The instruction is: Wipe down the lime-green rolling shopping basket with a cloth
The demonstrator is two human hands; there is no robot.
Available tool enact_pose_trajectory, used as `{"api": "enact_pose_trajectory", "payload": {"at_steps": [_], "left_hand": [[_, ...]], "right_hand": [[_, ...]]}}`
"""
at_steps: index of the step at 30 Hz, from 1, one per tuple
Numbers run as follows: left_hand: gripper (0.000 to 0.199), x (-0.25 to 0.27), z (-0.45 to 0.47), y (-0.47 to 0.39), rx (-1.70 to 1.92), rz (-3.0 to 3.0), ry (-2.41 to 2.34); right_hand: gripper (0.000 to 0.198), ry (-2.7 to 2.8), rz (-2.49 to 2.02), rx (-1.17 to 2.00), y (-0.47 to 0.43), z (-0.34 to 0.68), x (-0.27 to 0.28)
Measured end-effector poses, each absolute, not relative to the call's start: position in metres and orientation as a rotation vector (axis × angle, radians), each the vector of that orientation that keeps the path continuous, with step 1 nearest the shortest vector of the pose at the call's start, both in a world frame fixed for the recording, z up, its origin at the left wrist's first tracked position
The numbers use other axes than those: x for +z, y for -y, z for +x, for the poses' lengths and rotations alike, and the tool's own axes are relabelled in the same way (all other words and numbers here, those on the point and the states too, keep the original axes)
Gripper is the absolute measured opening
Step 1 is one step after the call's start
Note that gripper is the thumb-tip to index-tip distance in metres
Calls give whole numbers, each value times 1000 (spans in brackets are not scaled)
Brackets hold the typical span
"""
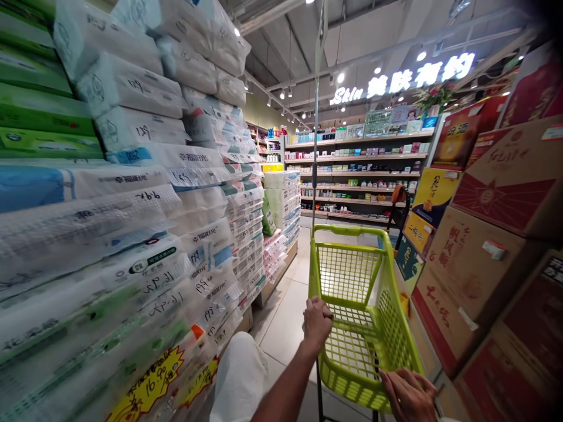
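Note:
A lime-green plastic shopping cart with a lattice basket stands in front of me in the aisle. Nothing lies in the part of the basket that shows. My left hand is closed around the cart's left rim, about halfway along. At the near right corner, my right hand has its fingers curled over the rim; part of this hand is cut off by the bottom edge of the view. My knee in pale trousers shows left of the cart.
Tall stacks of wrapped tissue packs line the left side. Cardboard boxes are piled close along the right. Pale floor tiles run forward to shelves of small goods. A thin upright pole rises by the cart.

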State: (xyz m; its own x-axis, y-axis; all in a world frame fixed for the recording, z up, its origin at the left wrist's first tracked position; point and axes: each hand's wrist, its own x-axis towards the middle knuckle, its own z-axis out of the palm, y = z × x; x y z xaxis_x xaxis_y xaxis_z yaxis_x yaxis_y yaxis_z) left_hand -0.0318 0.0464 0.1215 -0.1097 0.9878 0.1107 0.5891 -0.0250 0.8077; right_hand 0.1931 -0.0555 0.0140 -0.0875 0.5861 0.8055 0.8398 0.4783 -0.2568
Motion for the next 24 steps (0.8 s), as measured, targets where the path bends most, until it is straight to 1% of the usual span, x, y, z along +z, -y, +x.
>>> {"api": "enact_pose_trajectory", "payload": {"at_steps": [4,9,13,16,20,24], "left_hand": [[35,116,-35,-67,1144,1556,-1611],[43,72,-43,-41,1463,1313,-1270],[31,37,-45,7,1509,1204,-1136],[30,21,-42,29,1523,1154,-1120],[34,21,-32,21,1576,1069,-1157],[32,33,-27,-3,1630,1097,-1094]], "right_hand": [[42,1822,-1278,-346,61,192,30],[44,1839,-1346,-397,58,191,39],[47,1840,-1407,-378,57,197,40],[46,1880,-1453,-358,58,203,39],[45,1907,-1443,-383,58,211,37],[45,1918,-1409,-361,57,216,35]]}}
